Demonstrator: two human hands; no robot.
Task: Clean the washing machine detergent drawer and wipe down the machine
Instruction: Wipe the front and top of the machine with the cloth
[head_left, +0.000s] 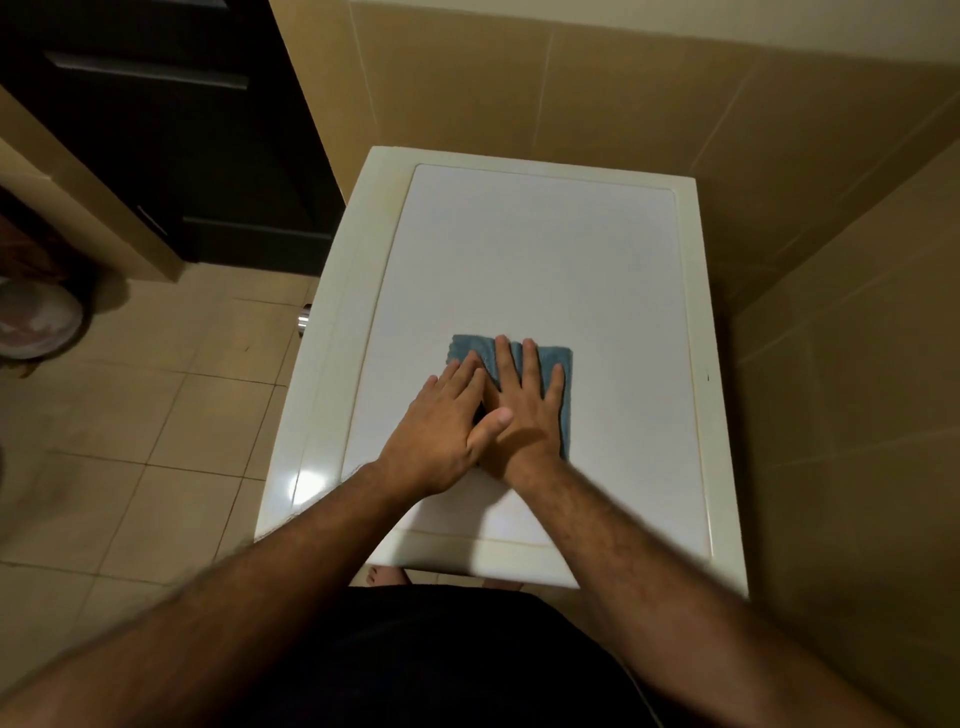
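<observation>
Both hands lie flat, fingers straight, on one blue cloth (550, 374) spread on the white top of a single washer (545, 260). Left hand (441, 421) covers the cloth's left part, its fingers angled up to the right; its thumb crosses over the base of the right hand (524, 405). Right hand's fingers point away from the person, spread across the cloth's middle. Neither hand curls round the fabric. Two bare forearms reach in from the lower corners and converge at the wrists. The cloth sits in the nearer half of the washer top, slightly right of centre. Beige tiled wall (675, 93) runs behind and to the right; tiled floor (156, 415) and one dark cabinet (156, 130) lie to the left.
</observation>
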